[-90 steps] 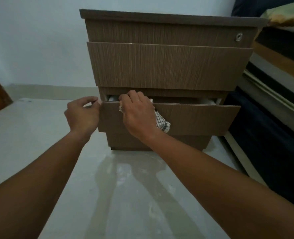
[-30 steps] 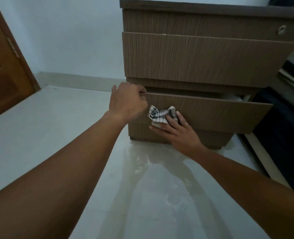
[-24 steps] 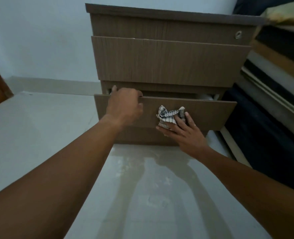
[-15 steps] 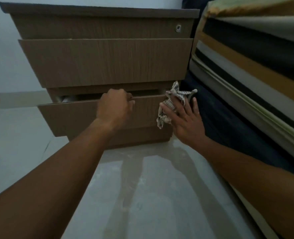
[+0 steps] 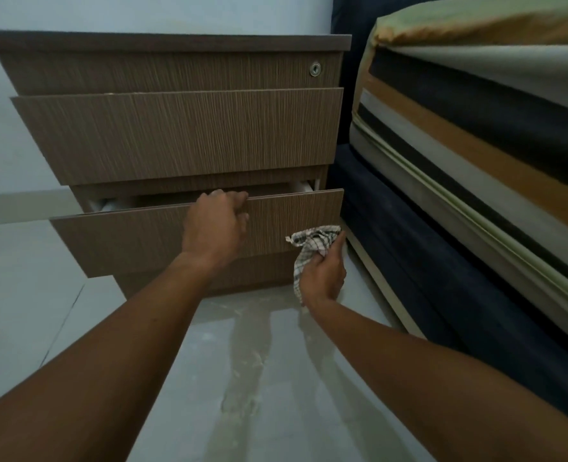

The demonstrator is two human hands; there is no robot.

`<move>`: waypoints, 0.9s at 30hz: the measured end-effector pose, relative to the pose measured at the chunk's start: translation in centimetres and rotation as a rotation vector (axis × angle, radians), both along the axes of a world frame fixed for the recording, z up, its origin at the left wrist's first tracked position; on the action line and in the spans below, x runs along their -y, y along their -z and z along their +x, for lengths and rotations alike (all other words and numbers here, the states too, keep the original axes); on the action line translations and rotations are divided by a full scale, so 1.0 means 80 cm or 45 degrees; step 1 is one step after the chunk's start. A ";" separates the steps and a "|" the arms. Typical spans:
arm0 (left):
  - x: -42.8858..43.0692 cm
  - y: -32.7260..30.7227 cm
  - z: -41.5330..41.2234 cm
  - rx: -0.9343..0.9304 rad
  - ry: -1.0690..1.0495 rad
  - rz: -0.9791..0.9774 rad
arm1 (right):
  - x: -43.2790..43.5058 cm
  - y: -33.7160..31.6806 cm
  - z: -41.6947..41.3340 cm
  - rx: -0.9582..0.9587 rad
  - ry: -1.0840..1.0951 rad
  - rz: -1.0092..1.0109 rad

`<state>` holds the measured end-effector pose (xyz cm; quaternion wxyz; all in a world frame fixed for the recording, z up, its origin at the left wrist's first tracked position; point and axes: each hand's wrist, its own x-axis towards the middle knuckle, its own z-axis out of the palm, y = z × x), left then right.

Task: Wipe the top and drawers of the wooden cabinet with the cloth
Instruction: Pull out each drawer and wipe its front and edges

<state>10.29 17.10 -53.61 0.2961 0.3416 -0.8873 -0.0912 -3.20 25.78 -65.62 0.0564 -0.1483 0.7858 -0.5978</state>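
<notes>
The wooden cabinet (image 5: 176, 135) stands on the floor against a pale wall. Its bottom drawer (image 5: 116, 238) is pulled partly out, and the two drawers above are closed. My left hand (image 5: 214, 225) grips the top edge of that drawer's front, fingers hooked over it. My right hand (image 5: 322, 275) holds a checked black-and-white cloth (image 5: 310, 243) at the drawer's lower right corner. The cloth is bunched in my fingers and a strip of it hangs down. The drawer's inside is mostly hidden.
A bed with a dark base (image 5: 442, 261) and a striped mattress (image 5: 492, 135) stands close on the cabinet's right, leaving a narrow gap. The pale glossy floor (image 5: 242, 378) stretches in front. A round lock (image 5: 315, 69) sits in the top drawer's right end.
My right hand has slid the cloth rightward along the drawer front, then down to its lower right corner. My left hand has kept its grip on the drawer's top edge. My view swung right.
</notes>
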 end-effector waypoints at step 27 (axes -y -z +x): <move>0.044 0.026 0.087 0.563 -0.243 -0.340 | 0.075 -0.144 -0.018 -0.520 0.243 0.022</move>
